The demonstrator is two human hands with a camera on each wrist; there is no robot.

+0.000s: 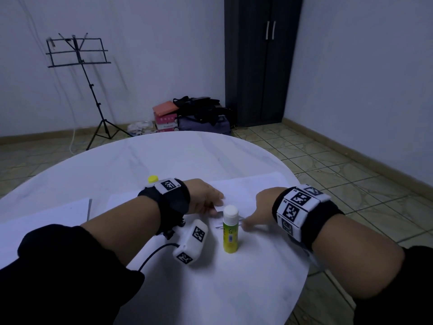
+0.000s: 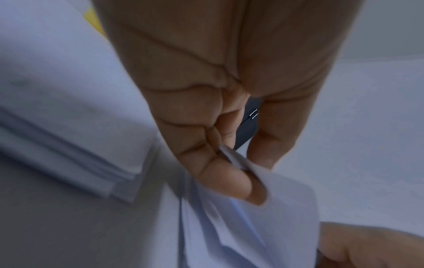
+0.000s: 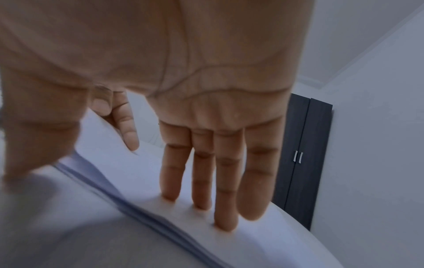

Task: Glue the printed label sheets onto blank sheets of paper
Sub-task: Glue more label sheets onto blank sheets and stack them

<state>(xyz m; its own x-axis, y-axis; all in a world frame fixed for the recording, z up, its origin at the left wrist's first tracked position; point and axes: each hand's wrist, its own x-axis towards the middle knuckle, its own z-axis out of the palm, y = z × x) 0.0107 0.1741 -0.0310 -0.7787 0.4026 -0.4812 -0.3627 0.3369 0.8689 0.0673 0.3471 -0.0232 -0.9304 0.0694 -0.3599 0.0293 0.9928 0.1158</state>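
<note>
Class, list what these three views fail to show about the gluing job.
- Print on the sheets: head view, too dim and small.
- Fingertips of the left hand: head view, hidden by the hand itself.
- Glue stick label text: head view, too small.
- Pinched sheet: left wrist view, blurred; printed or blank is unclear.

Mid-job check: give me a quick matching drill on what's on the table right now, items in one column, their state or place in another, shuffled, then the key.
Things:
1. glue stick
2. left hand
3. right hand
4. yellow cap

States:
A. fingers straight, tips pressing on the paper stack
B. behind the left wrist, on the table
C. upright between the hands, white cap on
D. pinching a paper edge

Pairs: 1-C, 2-D, 3-A, 4-B
</note>
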